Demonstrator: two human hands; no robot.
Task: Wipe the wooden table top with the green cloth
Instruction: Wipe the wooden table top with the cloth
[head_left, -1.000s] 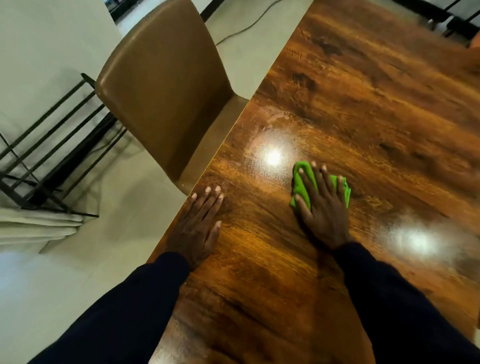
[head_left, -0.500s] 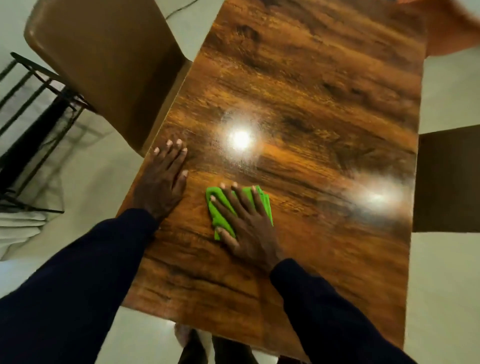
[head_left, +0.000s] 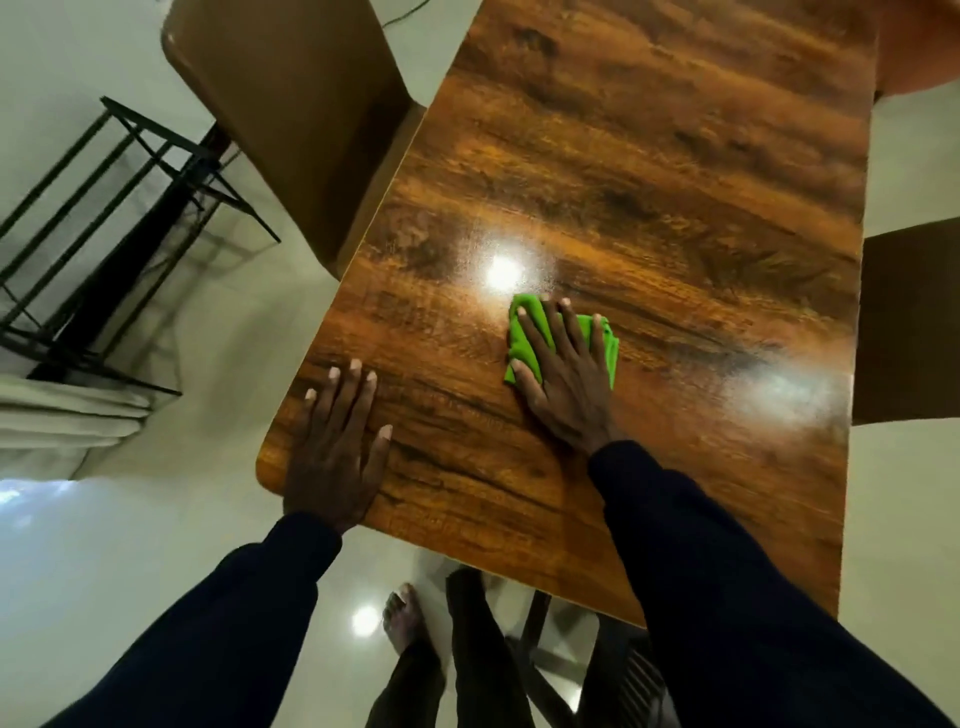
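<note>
A glossy wooden table top (head_left: 649, 171) with dark grain fills the middle of the head view. The folded green cloth (head_left: 524, 332) lies near the table's centre, just below a bright light reflection. My right hand (head_left: 563, 379) presses flat on the cloth with fingers spread, covering most of it. My left hand (head_left: 337, 441) rests flat on the bare wood at the near left corner, fingers apart, holding nothing.
A tan chair (head_left: 291, 104) stands tucked against the table's left edge. A black metal rack (head_left: 114, 234) sits on the pale floor at the left. A dark chair seat (head_left: 909, 322) is at the right edge. My foot (head_left: 405, 618) shows below the near edge.
My right hand has slid the green cloth to the right and farther from me, away from my left hand. The left hand stays at the near left corner. The view has shifted.
</note>
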